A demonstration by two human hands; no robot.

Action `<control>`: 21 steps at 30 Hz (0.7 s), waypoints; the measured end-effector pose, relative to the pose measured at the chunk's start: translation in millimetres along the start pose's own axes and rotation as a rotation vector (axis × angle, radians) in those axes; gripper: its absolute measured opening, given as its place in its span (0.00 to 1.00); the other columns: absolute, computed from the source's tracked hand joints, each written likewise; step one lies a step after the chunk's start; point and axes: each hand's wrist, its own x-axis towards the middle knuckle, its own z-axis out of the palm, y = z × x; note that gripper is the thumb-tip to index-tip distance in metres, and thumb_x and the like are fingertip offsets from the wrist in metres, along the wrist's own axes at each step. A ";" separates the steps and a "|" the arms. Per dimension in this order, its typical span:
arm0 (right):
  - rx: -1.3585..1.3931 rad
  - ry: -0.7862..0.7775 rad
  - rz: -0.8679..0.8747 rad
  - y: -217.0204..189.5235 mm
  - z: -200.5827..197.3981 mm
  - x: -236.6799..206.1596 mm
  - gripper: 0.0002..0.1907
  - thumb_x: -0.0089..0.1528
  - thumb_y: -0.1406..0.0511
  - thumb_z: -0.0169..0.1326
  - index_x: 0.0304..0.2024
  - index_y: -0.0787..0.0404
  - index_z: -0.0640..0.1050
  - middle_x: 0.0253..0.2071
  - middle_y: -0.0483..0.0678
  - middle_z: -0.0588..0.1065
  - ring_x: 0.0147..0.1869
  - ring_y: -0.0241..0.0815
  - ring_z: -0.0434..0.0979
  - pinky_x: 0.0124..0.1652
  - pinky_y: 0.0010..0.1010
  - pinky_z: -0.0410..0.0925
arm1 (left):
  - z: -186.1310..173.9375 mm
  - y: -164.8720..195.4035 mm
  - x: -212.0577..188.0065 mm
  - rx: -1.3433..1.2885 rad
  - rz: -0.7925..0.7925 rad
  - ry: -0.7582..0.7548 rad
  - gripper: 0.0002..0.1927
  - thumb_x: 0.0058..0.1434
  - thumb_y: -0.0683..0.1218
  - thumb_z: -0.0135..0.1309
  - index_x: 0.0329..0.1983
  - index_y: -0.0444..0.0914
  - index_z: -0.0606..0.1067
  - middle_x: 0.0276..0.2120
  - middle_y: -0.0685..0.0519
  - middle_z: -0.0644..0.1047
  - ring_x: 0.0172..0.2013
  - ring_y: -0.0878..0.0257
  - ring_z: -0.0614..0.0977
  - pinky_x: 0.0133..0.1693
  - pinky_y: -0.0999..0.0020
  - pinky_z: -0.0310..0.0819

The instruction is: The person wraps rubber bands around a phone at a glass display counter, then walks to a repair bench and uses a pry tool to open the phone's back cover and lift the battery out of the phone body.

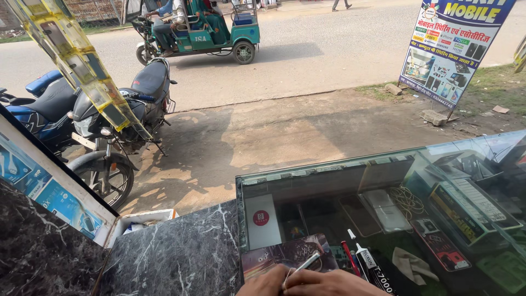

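At the bottom edge I see my left hand (pixel 267 284) and right hand (pixel 334 284) meeting, fingers pinched together on a thin metal tool (pixel 303 264), steadying it over the glass counter (pixel 329 181). Glue tubes (pixel 366 262) lie just beside; motorcycles (pixel 109 115) are parked upper left.

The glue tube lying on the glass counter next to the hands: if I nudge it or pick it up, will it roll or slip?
The glue tube looks round and narrow and lies flat on smooth glass, so it would probably roll sideways when nudged. It seems small and likely light. Its tapered white nozzle gives little to grip, so holding the body seems safer. The hands already hold a thin metal tool.
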 end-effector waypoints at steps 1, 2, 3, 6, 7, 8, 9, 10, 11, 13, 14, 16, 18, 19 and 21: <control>0.038 0.014 0.087 -2.9 -1.5 2.6 0.17 0.68 0.71 0.54 0.60 0.58 0.75 0.60 0.44 0.73 0.52 0.39 0.82 0.44 0.27 0.78 | 2.1 0.7 -0.5 -0.072 0.000 0.055 0.16 0.68 0.52 0.52 0.54 0.40 0.70 0.48 0.42 0.80 0.55 0.53 0.82 0.58 0.55 0.73; 0.073 0.027 0.174 -4.7 -6.7 3.5 0.17 0.66 0.70 0.56 0.58 0.58 0.77 0.59 0.43 0.73 0.49 0.39 0.82 0.42 0.28 0.78 | 4.6 3.2 -0.2 -0.177 0.050 0.097 0.17 0.68 0.51 0.53 0.54 0.38 0.68 0.48 0.41 0.80 0.54 0.53 0.84 0.57 0.55 0.74; 0.107 0.040 0.260 -7.1 -10.7 4.9 0.17 0.63 0.70 0.59 0.55 0.57 0.78 0.58 0.43 0.72 0.46 0.39 0.83 0.40 0.29 0.78 | 6.7 7.5 -0.6 -0.283 0.100 0.139 0.18 0.68 0.50 0.54 0.55 0.36 0.67 0.47 0.40 0.79 0.52 0.52 0.85 0.57 0.55 0.75; 0.132 0.408 0.225 -16.8 -10.2 8.2 0.09 0.62 0.69 0.65 0.46 0.58 0.83 0.50 0.45 0.75 0.45 0.40 0.84 0.44 0.29 0.77 | 9.2 29.3 -9.7 -0.950 0.125 0.050 0.28 0.64 0.45 0.52 0.66 0.40 0.59 0.53 0.40 0.76 0.53 0.50 0.84 0.57 0.54 0.77; 0.112 0.518 0.215 -19.2 -7.2 10.3 0.09 0.61 0.69 0.65 0.44 0.59 0.82 0.50 0.47 0.75 0.47 0.42 0.83 0.44 0.30 0.77 | 7.5 38.0 -15.9 -1.232 0.106 -0.018 0.34 0.62 0.44 0.51 0.72 0.42 0.56 0.56 0.40 0.74 0.53 0.50 0.83 0.57 0.53 0.78; 0.093 0.625 0.207 -21.3 -2.5 12.9 0.09 0.60 0.70 0.65 0.43 0.59 0.81 0.51 0.48 0.75 0.49 0.44 0.81 0.45 0.31 0.76 | 2.8 45.7 -22.5 -1.302 0.085 -0.025 0.35 0.62 0.45 0.49 0.73 0.43 0.54 0.56 0.39 0.74 0.53 0.47 0.83 0.56 0.50 0.78; 0.072 0.732 0.198 -22.5 1.6 14.6 0.09 0.58 0.70 0.65 0.41 0.60 0.81 0.51 0.49 0.75 0.51 0.46 0.80 0.46 0.32 0.75 | -2.3 54.1 -27.8 -1.373 0.067 -0.031 0.37 0.62 0.46 0.48 0.75 0.44 0.53 0.56 0.38 0.73 0.52 0.45 0.82 0.54 0.47 0.78; 0.057 0.812 0.223 -22.7 4.0 17.4 0.11 0.57 0.70 0.65 0.41 0.60 0.80 0.51 0.50 0.75 0.52 0.46 0.81 0.46 0.33 0.75 | -10.5 62.8 -30.9 -1.439 0.051 -0.036 0.38 0.62 0.48 0.46 0.76 0.45 0.52 0.56 0.37 0.73 0.51 0.42 0.82 0.53 0.44 0.79; 0.044 0.889 0.255 -24.1 7.2 18.5 0.12 0.55 0.69 0.66 0.41 0.61 0.80 0.51 0.50 0.74 0.52 0.45 0.81 0.46 0.33 0.75 | -17.5 71.1 -35.9 -1.533 0.082 -0.043 0.37 0.62 0.50 0.43 0.76 0.44 0.53 0.56 0.38 0.73 0.52 0.43 0.82 0.52 0.42 0.79; 0.235 0.946 0.359 -21.6 12.5 16.1 0.16 0.53 0.70 0.67 0.42 0.61 0.79 0.48 0.50 0.77 0.50 0.43 0.83 0.46 0.33 0.77 | -28.1 80.9 -46.5 -1.727 0.123 -0.057 0.37 0.61 0.54 0.37 0.75 0.43 0.55 0.57 0.39 0.73 0.53 0.43 0.81 0.50 0.37 0.79; 0.436 0.919 0.425 -16.0 13.5 14.8 0.17 0.53 0.70 0.67 0.44 0.61 0.78 0.46 0.50 0.79 0.48 0.42 0.84 0.46 0.33 0.79 | -31.4 82.5 -48.6 -1.749 0.137 -0.078 0.36 0.63 0.54 0.35 0.75 0.41 0.55 0.58 0.38 0.73 0.54 0.44 0.81 0.51 0.37 0.79; 0.665 0.884 0.467 -8.0 21.6 13.0 0.19 0.52 0.71 0.66 0.46 0.60 0.78 0.42 0.48 0.82 0.46 0.40 0.85 0.46 0.32 0.80 | -33.1 83.1 -53.1 -1.793 0.170 -0.118 0.34 0.66 0.54 0.29 0.74 0.36 0.55 0.60 0.37 0.71 0.56 0.45 0.79 0.55 0.37 0.78; 0.708 0.881 0.415 -1.5 29.0 9.4 0.20 0.52 0.71 0.66 0.46 0.61 0.77 0.41 0.47 0.83 0.48 0.38 0.85 0.48 0.31 0.79 | -28.5 83.7 -53.8 -1.793 0.155 -0.115 0.32 0.68 0.53 0.27 0.73 0.36 0.56 0.60 0.38 0.71 0.56 0.46 0.79 0.54 0.37 0.79; 0.680 0.872 0.398 0.0 31.6 7.6 0.18 0.53 0.72 0.66 0.45 0.62 0.78 0.40 0.47 0.83 0.46 0.37 0.85 0.47 0.30 0.79 | -27.1 83.9 -53.6 -1.788 0.155 -0.116 0.31 0.69 0.52 0.26 0.73 0.36 0.57 0.60 0.39 0.71 0.55 0.46 0.79 0.54 0.37 0.79; 0.619 0.855 0.367 3.5 36.4 2.2 0.15 0.54 0.72 0.67 0.43 0.65 0.80 0.38 0.48 0.83 0.44 0.37 0.86 0.45 0.29 0.80 | -21.2 83.2 -52.7 -1.796 0.089 -0.136 0.33 0.71 0.57 0.24 0.70 0.33 0.60 0.57 0.39 0.74 0.54 0.46 0.80 0.53 0.41 0.79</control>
